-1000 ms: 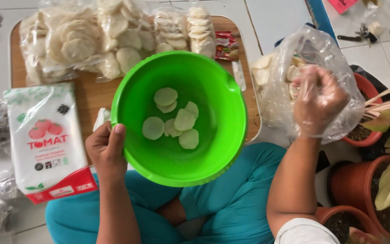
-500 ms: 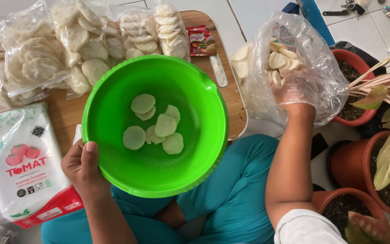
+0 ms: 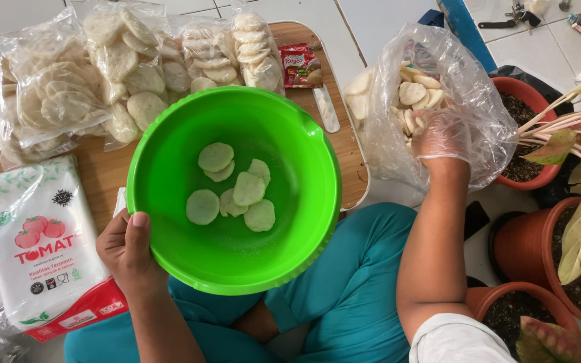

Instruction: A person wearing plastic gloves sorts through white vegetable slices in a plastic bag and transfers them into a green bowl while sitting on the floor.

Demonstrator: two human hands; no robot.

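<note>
The left hand (image 3: 126,249) is gripping the near-left rim of the green bowl (image 3: 290,249), thumb over the edge, tilting it open toward the right. The right hand (image 3: 442,134), buried in the clear bag (image 3: 485,128) to the right, is closing on crackers (image 3: 415,94). A few crackers are lying in the bowl; more packed bags (image 3: 68,94) are resting on the far wooden board (image 3: 105,171).

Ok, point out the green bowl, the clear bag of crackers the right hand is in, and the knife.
green bowl (image 3: 169,161), head view, bare inner wall.
clear bag (image 3: 485,121), head view, right side.
knife (image 3: 325,109), head view, blade.
</note>
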